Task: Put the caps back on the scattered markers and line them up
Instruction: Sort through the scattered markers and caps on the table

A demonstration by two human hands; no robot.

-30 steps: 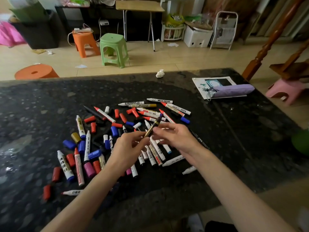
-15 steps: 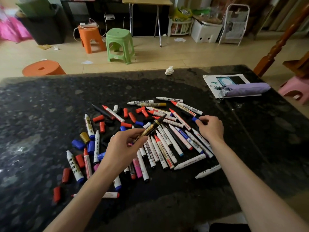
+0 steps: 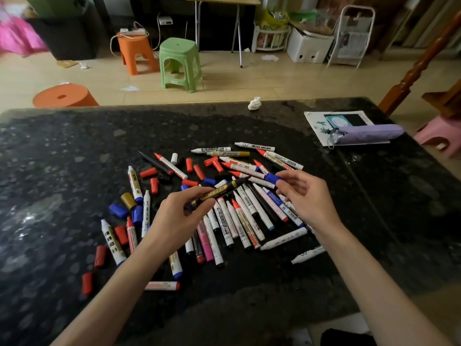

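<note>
Your left hand (image 3: pixel 179 218) grips an uncapped black-gold marker (image 3: pixel 219 192); your right hand (image 3: pixel 306 198) pinches a blue cap (image 3: pixel 272 178). A purple pouch (image 3: pixel 369 132), contents unseen, lies on the speckled black table (image 3: pixel 74 146).

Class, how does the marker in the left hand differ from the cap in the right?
The marker is long, black and gold; the cap is short and blue. The left hand grips the marker; the right hand pinches the cap. Both are hand-held.

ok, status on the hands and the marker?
Left hand grips uncapped black-gold marker. Right hand pinches blue cap. Cap not yet on. Marker pile beneath, nothing blocking.
</note>
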